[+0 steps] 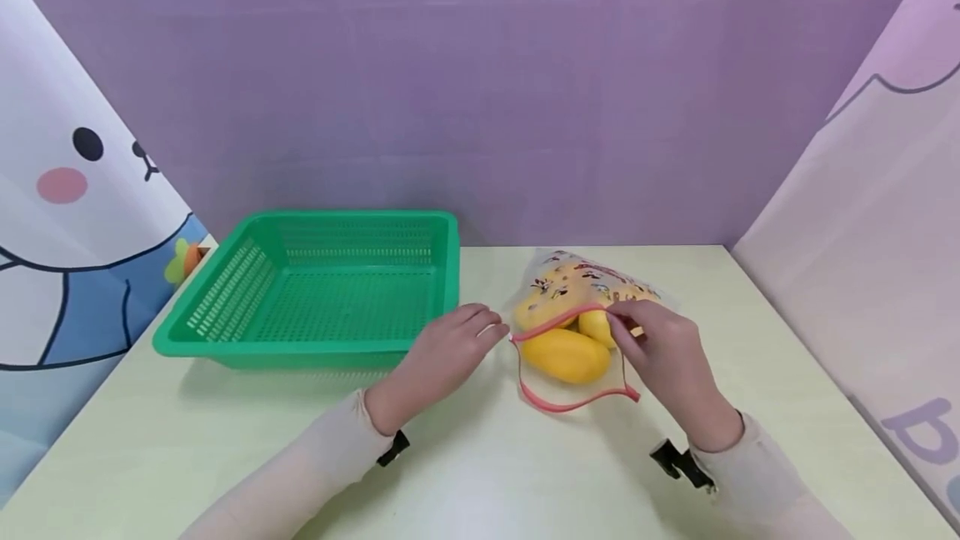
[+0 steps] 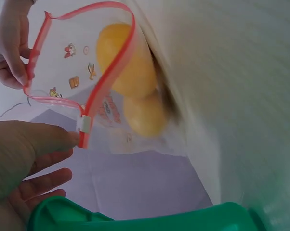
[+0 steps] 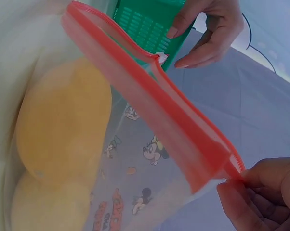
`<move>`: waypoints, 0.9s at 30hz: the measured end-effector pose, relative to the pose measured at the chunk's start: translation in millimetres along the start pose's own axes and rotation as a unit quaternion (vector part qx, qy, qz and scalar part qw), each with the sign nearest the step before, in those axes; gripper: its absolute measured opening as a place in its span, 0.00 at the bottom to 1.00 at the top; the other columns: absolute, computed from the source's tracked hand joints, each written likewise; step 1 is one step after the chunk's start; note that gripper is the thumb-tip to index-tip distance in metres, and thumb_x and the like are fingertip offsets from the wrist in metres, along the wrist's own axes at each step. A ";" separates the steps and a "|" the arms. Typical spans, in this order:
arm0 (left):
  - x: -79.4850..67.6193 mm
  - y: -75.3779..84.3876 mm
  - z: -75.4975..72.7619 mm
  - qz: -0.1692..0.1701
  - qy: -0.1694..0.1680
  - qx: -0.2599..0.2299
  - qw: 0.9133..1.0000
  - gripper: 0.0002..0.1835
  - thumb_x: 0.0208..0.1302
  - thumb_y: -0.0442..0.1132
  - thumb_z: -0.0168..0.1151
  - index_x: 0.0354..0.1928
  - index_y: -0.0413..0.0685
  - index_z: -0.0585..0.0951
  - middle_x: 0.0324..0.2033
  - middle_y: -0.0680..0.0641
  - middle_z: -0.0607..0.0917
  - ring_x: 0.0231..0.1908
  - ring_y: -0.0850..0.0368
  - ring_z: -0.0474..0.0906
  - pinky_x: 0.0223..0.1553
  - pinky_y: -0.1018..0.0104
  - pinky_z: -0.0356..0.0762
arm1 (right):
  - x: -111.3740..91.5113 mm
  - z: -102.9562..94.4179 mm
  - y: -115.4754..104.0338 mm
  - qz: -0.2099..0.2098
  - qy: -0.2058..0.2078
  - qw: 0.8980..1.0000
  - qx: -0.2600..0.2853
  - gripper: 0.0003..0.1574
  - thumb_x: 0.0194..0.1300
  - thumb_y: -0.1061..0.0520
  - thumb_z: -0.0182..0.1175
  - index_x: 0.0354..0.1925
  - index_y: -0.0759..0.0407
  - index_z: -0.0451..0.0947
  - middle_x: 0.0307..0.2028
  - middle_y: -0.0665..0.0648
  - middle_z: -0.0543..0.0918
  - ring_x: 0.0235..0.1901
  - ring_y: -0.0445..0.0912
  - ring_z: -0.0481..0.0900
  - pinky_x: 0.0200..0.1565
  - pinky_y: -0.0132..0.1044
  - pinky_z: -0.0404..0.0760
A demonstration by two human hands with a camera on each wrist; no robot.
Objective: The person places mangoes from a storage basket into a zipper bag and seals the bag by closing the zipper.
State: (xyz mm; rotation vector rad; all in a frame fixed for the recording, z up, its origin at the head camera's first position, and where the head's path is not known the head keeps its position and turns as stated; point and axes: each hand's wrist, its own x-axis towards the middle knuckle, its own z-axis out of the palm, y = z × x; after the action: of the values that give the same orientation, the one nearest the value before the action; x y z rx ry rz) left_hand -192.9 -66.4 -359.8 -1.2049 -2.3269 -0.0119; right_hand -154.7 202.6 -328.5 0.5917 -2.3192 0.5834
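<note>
A clear zip bag (image 1: 592,267) with cartoon prints and a red zip rim lies on its side, its mouth spread toward me. Several yellow fruits fill it; a mango (image 1: 566,357) sits right at the opening. My right hand (image 1: 667,352) pinches the upper red rim between thumb and forefinger. At the bag's left corner is my left hand (image 1: 453,352), its fingers relaxed and spread and its thumb tip close by the white zip slider (image 2: 84,124). Fruits farther inside show only through the printed plastic.
A green plastic basket (image 1: 300,347) with slotted walls stands to the left on the pale table (image 1: 487,482), close beside my left hand. A purple backdrop (image 1: 480,90) rises behind the table, with cartoon-printed cloth on both sides.
</note>
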 end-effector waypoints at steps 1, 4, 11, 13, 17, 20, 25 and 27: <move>1.4 -0.4 1.3 0.001 -0.001 0.006 1.000 0.16 0.53 0.30 0.69 0.45 0.48 0.83 0.42 0.51 0.84 0.47 0.56 0.77 0.50 0.70 0.76 | -0.1 -0.6 0.2 0.000 0.000 1.000 -0.001 0.10 0.48 0.71 0.69 0.32 0.64 0.82 0.26 0.55 0.83 0.25 0.43 0.79 0.23 0.35 0.81; 5.0 -0.4 3.0 -0.006 -0.003 0.022 1.000 0.14 0.51 0.31 0.71 0.41 0.49 0.85 0.39 0.53 0.85 0.45 0.56 0.78 0.51 0.70 0.75 | -0.8 -2.3 0.1 0.002 -0.002 1.000 -0.002 0.11 0.48 0.71 0.69 0.32 0.64 0.82 0.26 0.55 0.83 0.25 0.43 0.80 0.24 0.35 0.81; 13.9 3.6 1.8 -0.034 -0.030 0.054 0.998 0.10 0.51 0.34 0.71 0.37 0.52 0.87 0.35 0.55 0.86 0.40 0.58 0.78 0.53 0.67 0.73 | -2.2 -2.7 1.3 0.003 -0.001 1.000 -0.001 0.11 0.47 0.71 0.70 0.33 0.65 0.82 0.27 0.56 0.83 0.25 0.44 0.80 0.23 0.36 0.81; 16.6 3.7 2.9 -0.038 -0.032 0.056 0.997 0.09 0.52 0.33 0.71 0.36 0.52 0.87 0.34 0.54 0.86 0.39 0.58 0.77 0.51 0.69 0.73 | -2.4 -2.3 2.3 0.004 -0.002 1.000 -0.002 0.11 0.48 0.71 0.69 0.33 0.65 0.82 0.27 0.56 0.83 0.25 0.45 0.80 0.23 0.36 0.81; 20.1 2.9 5.9 -0.033 -0.025 0.060 0.997 0.08 0.51 0.33 0.71 0.34 0.52 0.87 0.32 0.54 0.87 0.38 0.57 0.77 0.47 0.70 0.74 | -2.4 -1.3 4.2 0.006 -0.003 1.000 -0.003 0.10 0.48 0.70 0.69 0.33 0.66 0.81 0.27 0.57 0.83 0.25 0.45 0.80 0.23 0.37 0.81; 20.7 3.1 7.0 -0.032 -0.018 0.066 0.997 0.07 0.51 0.33 0.71 0.33 0.52 0.88 0.31 0.55 0.87 0.36 0.58 0.76 0.43 0.71 0.74 | -2.4 -0.5 4.9 0.008 -0.004 1.000 -0.002 0.10 0.49 0.70 0.69 0.33 0.66 0.81 0.27 0.57 0.83 0.26 0.45 0.81 0.23 0.37 0.81; 19.3 3.7 7.7 -0.035 -0.012 0.071 0.997 0.07 0.50 0.35 0.72 0.32 0.54 0.88 0.30 0.55 0.87 0.32 0.58 0.75 0.37 0.72 0.74 | -1.7 -0.6 4.3 0.009 -0.002 1.000 -0.007 0.10 0.48 0.70 0.69 0.33 0.65 0.82 0.27 0.57 0.83 0.25 0.45 0.81 0.23 0.37 0.81; 18.6 3.7 8.2 -0.036 -0.010 0.071 0.997 0.07 0.50 0.35 0.72 0.33 0.54 0.88 0.30 0.55 0.87 0.32 0.58 0.75 0.37 0.73 0.74 | -1.5 -1.1 3.9 0.008 -0.001 1.000 -0.010 0.11 0.48 0.70 0.70 0.33 0.65 0.81 0.27 0.57 0.83 0.25 0.45 0.80 0.23 0.37 0.81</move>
State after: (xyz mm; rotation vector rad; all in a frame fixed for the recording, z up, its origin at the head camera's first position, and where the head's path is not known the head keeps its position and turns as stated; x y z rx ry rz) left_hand -202.4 -48.1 -359.5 -1.0549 -2.3446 0.1394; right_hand -155.4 206.7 -329.8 0.5646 -2.3316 0.5670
